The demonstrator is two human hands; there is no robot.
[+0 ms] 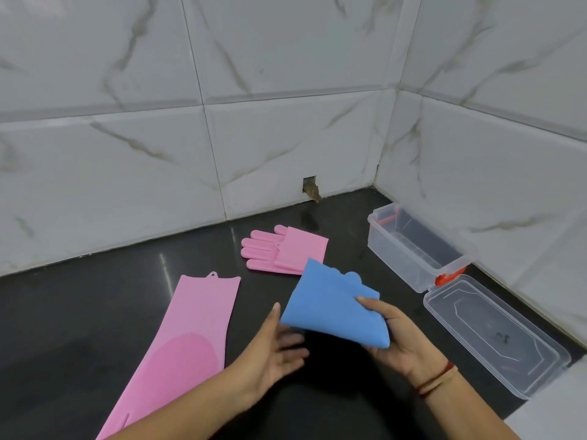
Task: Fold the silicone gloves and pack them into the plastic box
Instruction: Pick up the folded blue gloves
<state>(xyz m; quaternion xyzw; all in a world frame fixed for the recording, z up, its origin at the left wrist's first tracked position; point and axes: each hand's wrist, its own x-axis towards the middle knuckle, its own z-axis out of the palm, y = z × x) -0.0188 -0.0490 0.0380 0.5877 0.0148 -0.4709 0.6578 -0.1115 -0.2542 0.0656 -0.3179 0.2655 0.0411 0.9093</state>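
Observation:
My right hand pinches a folded blue silicone glove and holds it above the dark counter. My left hand is open just beside and under the glove's left edge, fingers spread. A folded pink glove lies near the back wall. Another pink glove lies flat and unfolded at the left, cuff pointing away from me. The clear plastic box stands open and empty at the right, with its lid lying in front of it.
White marble-look tiled walls close the counter at the back and right, forming a corner behind the box. A small hole in the tile sits at the base of the back wall. The box has orange latches.

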